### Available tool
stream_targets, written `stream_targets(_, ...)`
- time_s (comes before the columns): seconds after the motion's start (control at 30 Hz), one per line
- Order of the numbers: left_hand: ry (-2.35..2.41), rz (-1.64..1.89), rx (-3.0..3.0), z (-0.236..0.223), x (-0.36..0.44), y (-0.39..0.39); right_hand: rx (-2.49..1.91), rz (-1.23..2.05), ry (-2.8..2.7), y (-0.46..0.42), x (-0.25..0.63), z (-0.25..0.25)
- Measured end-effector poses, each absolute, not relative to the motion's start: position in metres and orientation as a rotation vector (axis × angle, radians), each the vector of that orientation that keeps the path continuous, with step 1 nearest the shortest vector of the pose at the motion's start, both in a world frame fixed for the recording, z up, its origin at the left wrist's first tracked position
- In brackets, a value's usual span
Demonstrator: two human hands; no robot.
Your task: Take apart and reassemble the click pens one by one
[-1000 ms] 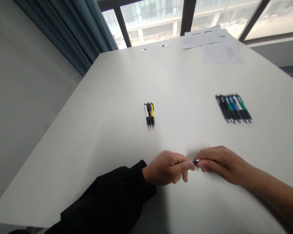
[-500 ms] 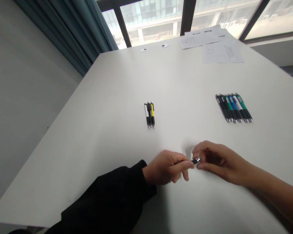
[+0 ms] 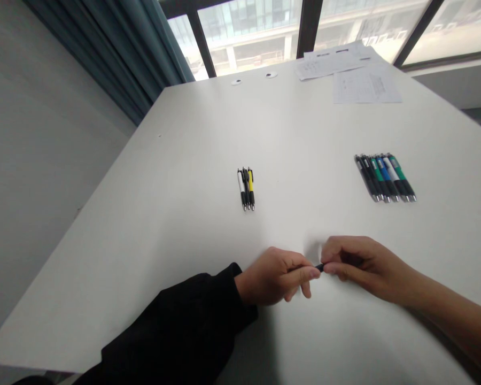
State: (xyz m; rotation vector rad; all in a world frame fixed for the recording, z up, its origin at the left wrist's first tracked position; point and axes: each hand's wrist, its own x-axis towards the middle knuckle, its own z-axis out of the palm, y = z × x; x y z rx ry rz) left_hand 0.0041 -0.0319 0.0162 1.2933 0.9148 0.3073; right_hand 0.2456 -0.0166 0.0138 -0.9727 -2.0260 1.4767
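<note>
Between thumb and fingers, my left hand (image 3: 282, 274) grips a pen (image 3: 319, 267), of which only a short dark stretch shows. My right hand (image 3: 358, 264) pinches the tip end of that same pen, and its fingers hide the tip. Both hands are just above the white table, fingertips almost meeting. Farther out, a small group of pens (image 3: 246, 189) lies side by side: one white, one black, one yellow. To the right rests a row of several pens (image 3: 385, 178) in black, green, blue and white.
The white table (image 3: 200, 160) runs up to the window. Paper sheets (image 3: 366, 85) lie at its far right, and two small white oval pieces (image 3: 271, 75) sit along the far edge. A blue curtain (image 3: 116, 48) hangs at the left.
My right hand has closed its fingers on the pen's tip end, which showed bare before. My left hand keeps its hold, nearly unmoved. The pens on the table stay where they were.
</note>
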Motion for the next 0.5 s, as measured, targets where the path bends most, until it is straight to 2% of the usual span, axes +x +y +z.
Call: stream_targets(0.5,0.925,0.288,1.297,0.0189,0.0039,-0.0312,-0.938,1.506,-1.982,-0.0136,0.2461,0.0156)
